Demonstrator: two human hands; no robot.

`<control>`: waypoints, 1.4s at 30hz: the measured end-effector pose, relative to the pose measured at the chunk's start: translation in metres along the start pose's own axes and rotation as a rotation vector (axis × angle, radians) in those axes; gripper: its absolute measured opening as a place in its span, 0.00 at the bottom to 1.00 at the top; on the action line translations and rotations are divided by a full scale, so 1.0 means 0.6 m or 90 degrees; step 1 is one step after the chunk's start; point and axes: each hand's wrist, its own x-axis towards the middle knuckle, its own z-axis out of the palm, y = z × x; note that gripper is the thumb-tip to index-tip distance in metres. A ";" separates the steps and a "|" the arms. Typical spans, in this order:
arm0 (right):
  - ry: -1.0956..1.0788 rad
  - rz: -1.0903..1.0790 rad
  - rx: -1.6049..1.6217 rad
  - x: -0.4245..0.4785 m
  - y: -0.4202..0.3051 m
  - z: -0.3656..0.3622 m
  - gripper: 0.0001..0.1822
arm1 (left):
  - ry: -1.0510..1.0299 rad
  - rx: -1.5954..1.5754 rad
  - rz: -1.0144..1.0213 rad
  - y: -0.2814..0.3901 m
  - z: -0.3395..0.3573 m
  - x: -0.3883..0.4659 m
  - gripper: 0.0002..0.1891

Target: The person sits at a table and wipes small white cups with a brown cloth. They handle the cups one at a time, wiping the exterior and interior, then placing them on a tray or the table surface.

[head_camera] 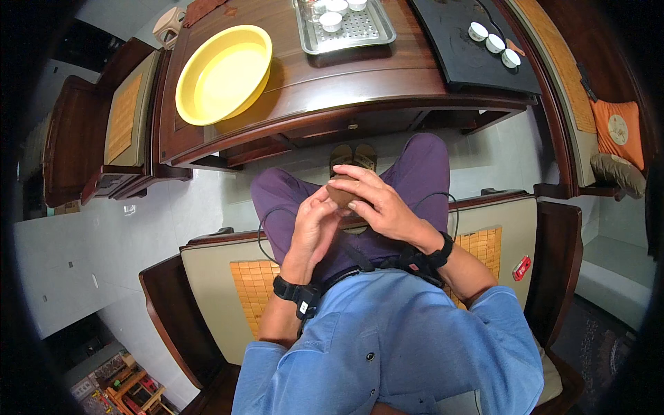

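Note:
Above my lap, both hands are around a small brown rounded object (pixel 341 193), which looks like clay teaware. My left hand (pixel 313 220) supports it from the left, with the fingers at its side. Across its top and right side lie the spread, curved fingers of my right hand (pixel 383 205). The fingers hide much of the object, so its full shape cannot be made out. Beyond my knees stands a dark wooden table (pixel 358 83). On it are a yellow basin (pixel 182 104) at the left and a perforated steel tray (pixel 381 35).
White cups (pixel 331 22) and a glass vessel (pixel 313 9) stand on the steel tray. A black tea tray (pixel 456 65) at the right holds three white cups (pixel 495 44). A red packet (pixel 522 268) lies on the bench cushion (pixel 513 223). A wooden armchair (pixel 78 140) is at left.

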 end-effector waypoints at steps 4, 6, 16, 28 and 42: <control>0.031 0.018 -0.012 0.003 0.000 0.006 0.24 | -0.008 0.066 0.015 0.004 0.009 -0.002 0.24; 0.069 0.044 0.018 0.003 -0.007 0.013 0.22 | -0.005 0.120 0.020 0.006 0.013 -0.002 0.26; 0.075 0.302 0.318 0.008 0.026 0.020 0.19 | -0.010 0.065 -0.009 -0.019 -0.017 0.003 0.26; -0.015 0.222 0.588 -0.001 0.020 -0.012 0.34 | -0.008 -0.115 -0.010 -0.011 0.002 0.003 0.23; 0.132 0.209 0.177 0.001 0.028 -0.020 0.21 | -0.021 0.050 0.003 -0.011 -0.015 0.004 0.21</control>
